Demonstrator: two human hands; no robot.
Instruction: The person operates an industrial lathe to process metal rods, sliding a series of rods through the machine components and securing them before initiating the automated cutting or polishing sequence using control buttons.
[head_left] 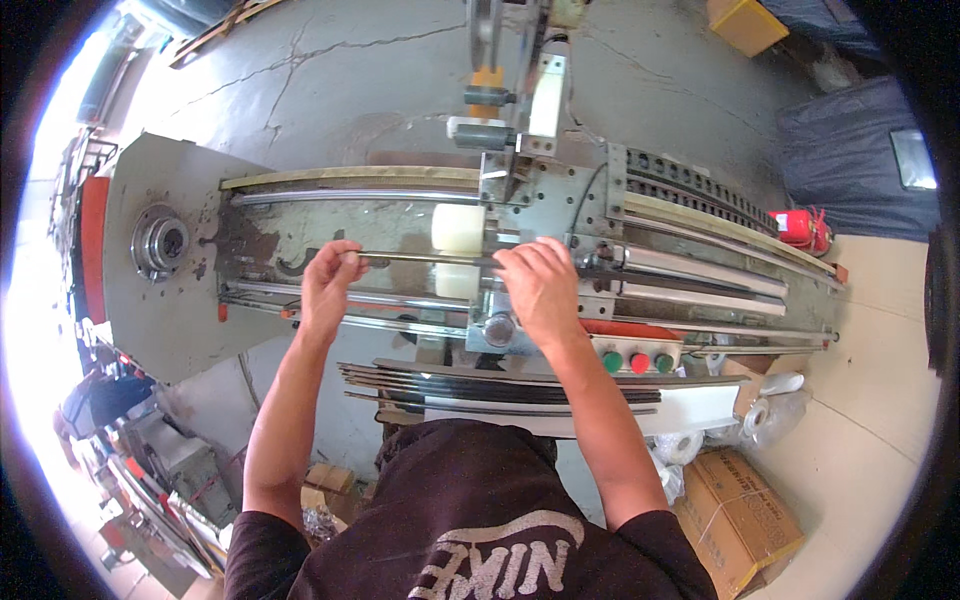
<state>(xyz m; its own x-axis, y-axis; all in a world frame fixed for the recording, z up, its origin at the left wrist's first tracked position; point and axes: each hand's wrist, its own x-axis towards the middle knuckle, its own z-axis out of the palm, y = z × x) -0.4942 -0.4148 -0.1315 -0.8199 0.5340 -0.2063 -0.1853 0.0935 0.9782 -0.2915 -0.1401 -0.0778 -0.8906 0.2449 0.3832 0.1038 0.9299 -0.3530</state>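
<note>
Both forearms (pixel 290 410) stretched out front, left hand (pixel 328 282) kinda pinching thumb-to-finger, right hand (pixel 543 288) palm-down with fingers (pixel 518 260) curled.

A slim, straight, dark metal rod (pixel 415 258) with a dull sheen is held roughly level, appearing from above to cross between the white rollers (pixel 459 226) and extending well to their left.

Rod (pixel 425 257): smooth metal, faint sheen
Rollers (pixel 457 226): smooth, plastic-looking
Rails (pixel 400 198): polished, glossy metal
Panel (pixel 180 320): painted metal, matt, scuffed
Buttons (pixel 639 363): smooth plastic
Shirt (pixel 450 470): matt cloth
Carton (pixel 735 525): matt cardboard
Floor (pixel 385 80): hard, matt, rough with cracks
</note>
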